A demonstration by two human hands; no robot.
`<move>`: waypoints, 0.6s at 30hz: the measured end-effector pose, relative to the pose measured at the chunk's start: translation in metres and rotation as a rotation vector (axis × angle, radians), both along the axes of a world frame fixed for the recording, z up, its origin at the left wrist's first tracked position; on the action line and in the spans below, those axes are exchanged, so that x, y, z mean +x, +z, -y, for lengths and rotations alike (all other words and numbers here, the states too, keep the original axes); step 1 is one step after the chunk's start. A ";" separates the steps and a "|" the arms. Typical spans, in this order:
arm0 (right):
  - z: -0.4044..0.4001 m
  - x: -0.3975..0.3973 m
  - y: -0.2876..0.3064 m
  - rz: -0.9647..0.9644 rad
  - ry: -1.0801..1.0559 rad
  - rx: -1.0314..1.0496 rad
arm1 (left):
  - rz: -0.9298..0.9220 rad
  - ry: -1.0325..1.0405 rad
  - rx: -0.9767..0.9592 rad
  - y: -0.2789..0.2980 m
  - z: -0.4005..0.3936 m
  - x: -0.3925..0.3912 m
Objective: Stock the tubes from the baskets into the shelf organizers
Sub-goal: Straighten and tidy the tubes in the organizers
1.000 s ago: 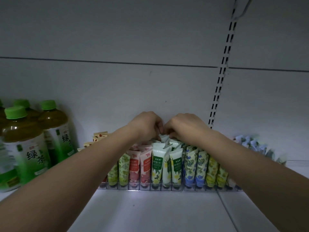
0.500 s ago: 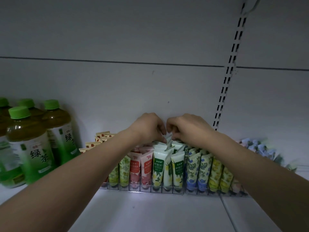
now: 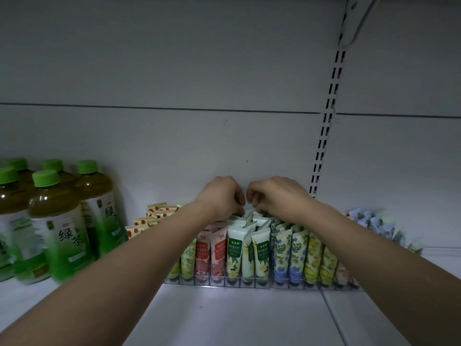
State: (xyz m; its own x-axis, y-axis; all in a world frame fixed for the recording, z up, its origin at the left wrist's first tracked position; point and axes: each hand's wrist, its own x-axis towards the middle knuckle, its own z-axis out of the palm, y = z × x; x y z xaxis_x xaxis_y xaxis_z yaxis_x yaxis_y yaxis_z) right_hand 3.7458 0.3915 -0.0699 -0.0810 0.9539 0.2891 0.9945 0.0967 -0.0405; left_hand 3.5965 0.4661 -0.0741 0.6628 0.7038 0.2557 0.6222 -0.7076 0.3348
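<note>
A clear shelf organizer [image 3: 219,283] stands against the back wall, packed with upright tubes in rows: green-yellow, pink [image 3: 217,250], white-and-green [image 3: 234,248], blue floral [image 3: 295,253] and yellow floral [image 3: 314,255]. My left hand [image 3: 220,196] and my right hand [image 3: 278,194] hover close together over the back of the white-and-green rows. Both have their fingers curled down onto the crimped tops of the rear white-and-green tubes [image 3: 248,215] and seem to pinch them. My fingertips are partly hidden behind the knuckles.
Several green-capped tea bottles [image 3: 56,231] crowd the shelf's left side. Yellow-and-red tubes [image 3: 152,218] sit left of the organizer and pale blue tubes [image 3: 369,222] far right. A slotted upright [image 3: 326,136] runs up the back wall. The white shelf front [image 3: 224,318] lies below my arms.
The hands have drawn slightly apart, and the tube top that stuck up between them now sits lower among the rear tubes. The view has shifted a little.
</note>
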 end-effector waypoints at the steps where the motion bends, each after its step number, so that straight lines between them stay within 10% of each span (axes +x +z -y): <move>1: 0.002 0.001 0.001 -0.022 0.001 0.022 | 0.013 -0.024 0.003 0.001 0.002 -0.003; 18: 0.001 -0.020 0.011 0.056 -0.022 -0.160 | -0.151 -0.067 0.065 0.003 0.004 -0.017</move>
